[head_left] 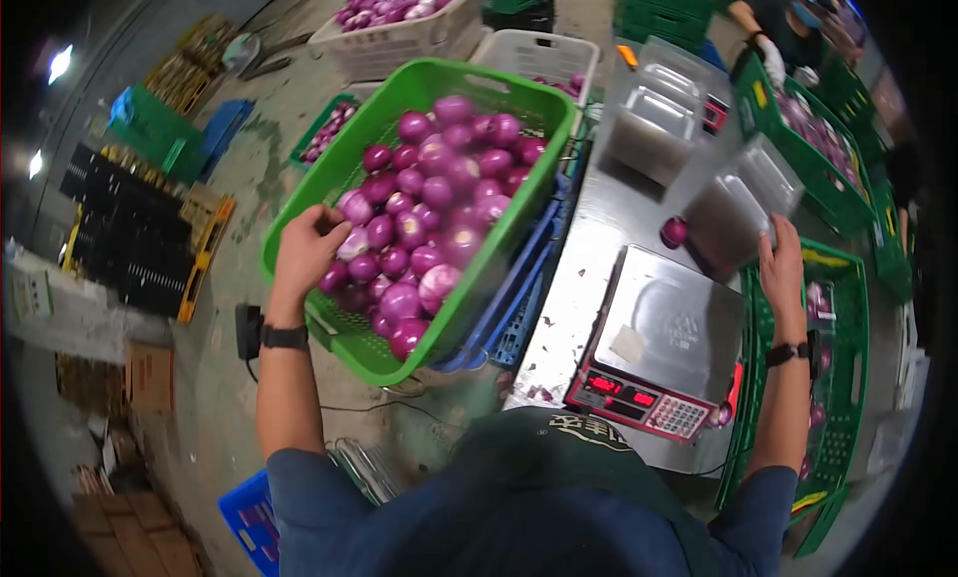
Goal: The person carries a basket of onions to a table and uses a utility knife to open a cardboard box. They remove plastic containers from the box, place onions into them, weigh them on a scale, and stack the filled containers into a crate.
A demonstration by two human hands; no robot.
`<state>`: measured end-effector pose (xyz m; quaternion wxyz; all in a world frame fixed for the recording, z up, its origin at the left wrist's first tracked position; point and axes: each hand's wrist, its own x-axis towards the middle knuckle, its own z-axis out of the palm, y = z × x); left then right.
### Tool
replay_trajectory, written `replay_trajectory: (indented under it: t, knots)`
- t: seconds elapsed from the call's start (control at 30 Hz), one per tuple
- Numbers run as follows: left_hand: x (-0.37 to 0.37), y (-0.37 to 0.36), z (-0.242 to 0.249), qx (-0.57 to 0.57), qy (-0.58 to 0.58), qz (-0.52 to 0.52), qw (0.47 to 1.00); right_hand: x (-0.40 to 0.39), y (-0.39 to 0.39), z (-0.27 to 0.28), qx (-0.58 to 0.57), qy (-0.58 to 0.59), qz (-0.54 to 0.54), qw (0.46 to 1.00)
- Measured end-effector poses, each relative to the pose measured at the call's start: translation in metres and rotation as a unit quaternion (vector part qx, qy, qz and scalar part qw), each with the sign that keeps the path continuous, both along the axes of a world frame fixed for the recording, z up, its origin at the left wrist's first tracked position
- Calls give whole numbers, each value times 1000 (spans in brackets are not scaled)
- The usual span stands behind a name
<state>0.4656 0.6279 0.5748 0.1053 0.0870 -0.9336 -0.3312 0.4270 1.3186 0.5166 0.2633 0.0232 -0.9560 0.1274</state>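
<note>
My left hand hangs over the left rim of a green basket, fingers bent and slightly apart, close to the purple onions heaped inside. Nothing shows in it. My right hand grips the edge of a clear plastic tray, which stands tilted on the metal table. Just left of that tray lies a single purple onion. Between my arms sits a digital scale, its plate bare except for a small pale patch and its red display lit.
Stacked clear trays stand farther back on the metal table. Green crates flank its right side, one beside my right arm. Another person works at the far right crates. Onion-filled white crates stand behind the basket.
</note>
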Motion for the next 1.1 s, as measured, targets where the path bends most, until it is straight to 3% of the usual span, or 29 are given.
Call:
replay_trajectory:
  t: [0.07, 0.17, 0.2, 0.3, 0.4, 0.5, 0.6, 0.67, 0.73, 0.8, 0.87, 0.97, 1.03, 1.1]
  knots:
    - [-9, -12, -13, -6, -19, -5, 1000, -41, 2, -28, 21, 40, 14, 999]
    - [-24, -17, -33, -53, -68, -40, 995, -71, 4, -34, 8, -198, -21, 980]
    - [-30, -17, -42, -73, -86, -48, 992, -78, 6, -41, 22, -214, -59, 975]
    - [-51, -11, -72, -104, -90, -108, 985, -85, 17, -52, 38, -147, -43, 988]
    - [-74, -8, -115, -225, -38, -212, 950, -87, 23, -47, -95, -190, -79, 974]
    - [-90, 4, -138, -273, -49, -266, 923, -82, 13, -32, -70, -147, -157, 974]
    - [-98, 6, -151, -277, -32, -284, 918, -46, -14, -21, 25, -50, -107, 993]
    - [-101, 1, -152, -262, -30, -297, 918, 3, -48, -26, -57, -105, -1, 993]
    - [-107, -6, -152, -280, -70, -299, 910, 56, -84, -41, -4, -162, 87, 983]
    - [-106, -6, -136, -194, -79, -258, 943, 104, -115, -59, 0, -311, 64, 948]
    - [-110, -12, -139, -116, -57, -218, 967, 130, -153, -50, -26, -373, 22, 927]
    - [-116, -20, -126, 30, -103, -124, 986, 135, -189, -22, -39, -302, 132, 943]
    - [-115, -19, -114, 212, -109, -106, 965, 128, -206, -8, -79, -296, 125, 944]
    - [-111, 0, -94, 432, -109, -108, 889, 116, -228, 0, -174, -253, 104, 946]
